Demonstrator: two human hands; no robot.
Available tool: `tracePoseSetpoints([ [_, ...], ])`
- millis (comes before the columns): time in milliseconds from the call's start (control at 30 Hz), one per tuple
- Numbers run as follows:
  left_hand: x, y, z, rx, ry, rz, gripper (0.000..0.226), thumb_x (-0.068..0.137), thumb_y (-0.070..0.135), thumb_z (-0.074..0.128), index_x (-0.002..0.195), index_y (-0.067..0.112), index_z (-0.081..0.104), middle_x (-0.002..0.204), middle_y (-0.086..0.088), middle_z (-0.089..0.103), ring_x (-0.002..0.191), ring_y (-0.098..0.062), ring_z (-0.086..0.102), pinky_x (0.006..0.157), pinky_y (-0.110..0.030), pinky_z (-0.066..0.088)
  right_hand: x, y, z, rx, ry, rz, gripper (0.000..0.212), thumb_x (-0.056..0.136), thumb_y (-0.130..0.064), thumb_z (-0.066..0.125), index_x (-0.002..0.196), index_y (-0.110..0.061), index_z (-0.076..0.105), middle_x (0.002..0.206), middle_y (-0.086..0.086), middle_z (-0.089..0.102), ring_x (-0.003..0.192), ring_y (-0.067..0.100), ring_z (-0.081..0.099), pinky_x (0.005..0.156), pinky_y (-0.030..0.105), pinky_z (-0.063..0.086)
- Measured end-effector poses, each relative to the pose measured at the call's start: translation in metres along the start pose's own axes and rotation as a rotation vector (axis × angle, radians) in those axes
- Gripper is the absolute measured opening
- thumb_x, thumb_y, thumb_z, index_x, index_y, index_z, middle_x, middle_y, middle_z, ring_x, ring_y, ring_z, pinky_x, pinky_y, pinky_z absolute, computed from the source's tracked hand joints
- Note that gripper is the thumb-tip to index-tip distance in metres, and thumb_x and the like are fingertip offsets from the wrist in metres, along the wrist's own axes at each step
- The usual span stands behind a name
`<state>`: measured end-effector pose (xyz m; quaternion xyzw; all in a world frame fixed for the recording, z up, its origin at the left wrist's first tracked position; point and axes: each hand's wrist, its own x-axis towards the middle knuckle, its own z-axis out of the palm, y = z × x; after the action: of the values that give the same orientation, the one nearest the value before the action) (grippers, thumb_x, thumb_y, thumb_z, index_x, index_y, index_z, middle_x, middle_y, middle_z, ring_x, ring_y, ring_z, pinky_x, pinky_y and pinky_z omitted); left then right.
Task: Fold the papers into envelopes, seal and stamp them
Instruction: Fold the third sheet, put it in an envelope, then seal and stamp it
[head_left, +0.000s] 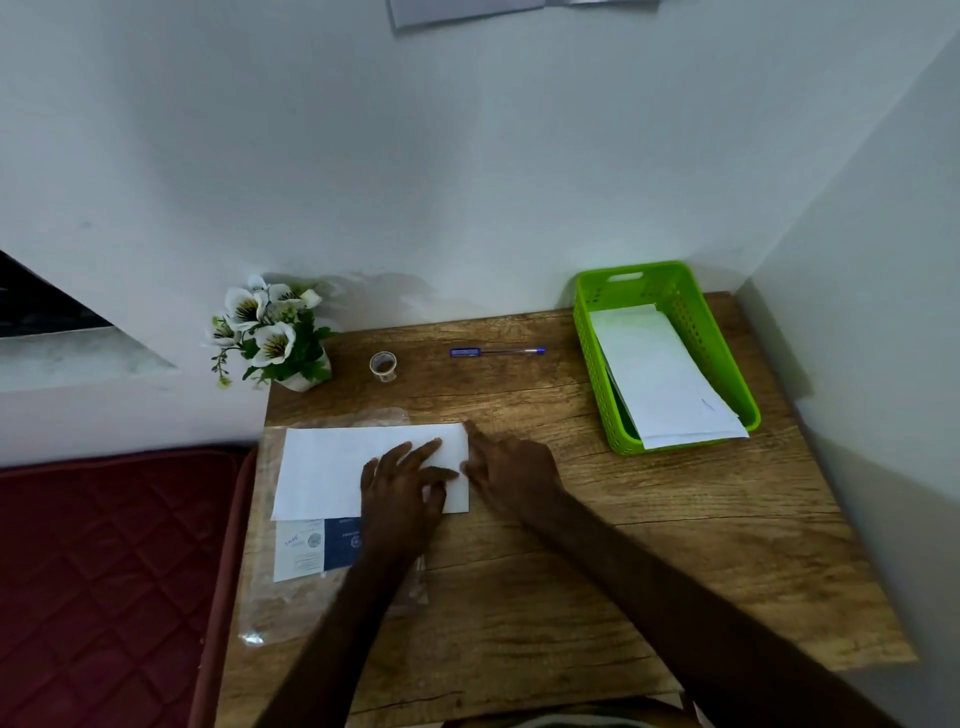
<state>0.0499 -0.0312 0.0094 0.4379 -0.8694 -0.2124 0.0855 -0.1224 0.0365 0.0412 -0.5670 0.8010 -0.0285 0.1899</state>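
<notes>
The folded white paper (343, 467) lies on the left half of the wooden table (571, 545), on top of a clear plastic sleeve (291, 603) that holds a blue-and-white printed card (317, 551). The left hand (402, 488) rests flat on the paper's right part, fingers straight and spread, pressing it down. The right hand (511, 473) sits just beside it at the paper's right edge, fingers extended and touching that edge; the two hands are nearly touching. At the table's far right a green basket (737, 374) holds more white sheets (665, 384). A blue pen (496, 352), a roll of tape (383, 365) and a pot of white flowers (272, 332) stand along the far edge.
</notes>
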Motion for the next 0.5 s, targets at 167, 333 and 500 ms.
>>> tracePoseSetpoints([
  [167, 0.031, 0.008, -0.013, 0.044, 0.049, -0.024, 0.015, 0.092, 0.026, 0.07, 0.103, 0.032, 0.078, 0.119, 0.01, 0.074, 0.122, -0.019, 0.061, 0.112, -0.053, 0.038, -0.02, 0.005, 0.012, 0.246, 0.039, 0.12, 0.088, 0.096, -0.064, 0.049, 0.162, -0.026, 0.006, 0.14, 0.005, 0.06, 0.118, 0.026, 0.062, 0.099, 0.04, 0.048],
  [333, 0.046, 0.011, -0.011, 0.063, 0.086, -0.005, 0.028, 0.094, 0.047, 0.066, 0.112, 0.027, 0.074, 0.123, 0.003, 0.071, 0.121, -0.024, 0.059, 0.106, -0.05, 0.041, -0.021, 0.0, 0.016, 0.281, 0.044, 0.211, 0.089, 0.091, -0.064, 0.057, 0.16, -0.025, 0.016, 0.148, 0.005, 0.053, 0.126, 0.027, 0.057, 0.102, 0.041, 0.045],
  [500, 0.064, 0.016, -0.012, 0.202, -0.022, 0.015, 0.06, 0.091, 0.07, 0.053, 0.126, 0.023, 0.063, 0.136, -0.003, 0.06, 0.133, -0.031, 0.049, 0.112, -0.064, 0.028, -0.022, -0.001, 0.017, 0.298, 0.068, 0.22, 0.086, 0.091, -0.061, 0.059, 0.158, -0.026, 0.018, 0.144, 0.004, 0.056, 0.124, 0.027, 0.058, 0.101, 0.04, 0.045],
])
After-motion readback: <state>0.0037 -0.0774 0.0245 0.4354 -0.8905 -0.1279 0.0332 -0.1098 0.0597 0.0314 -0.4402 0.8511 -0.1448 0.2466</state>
